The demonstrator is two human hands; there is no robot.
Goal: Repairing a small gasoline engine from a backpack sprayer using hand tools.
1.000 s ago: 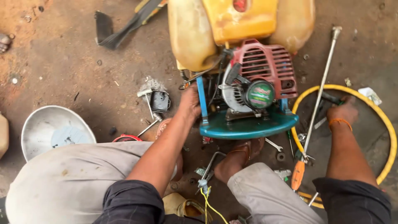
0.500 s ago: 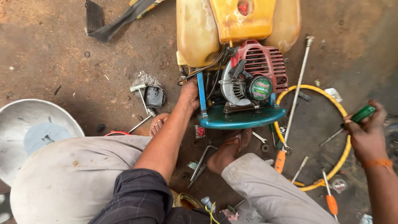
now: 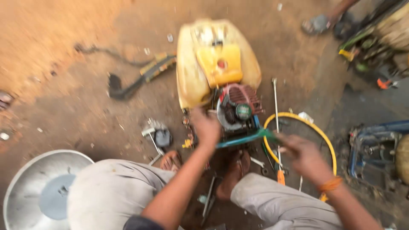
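Yellow tank and small engine lie on the dirt floor, far of the person's knees. Left hand rests on the engine's left side, just above the teal base plate; its grip is blurred and cannot be told. Right hand closes around a dark tool beside the yellow hose loop. Metal bowl sits near left.

Glossy yellow plastic tank; dull metal basin; rough dirt floor.
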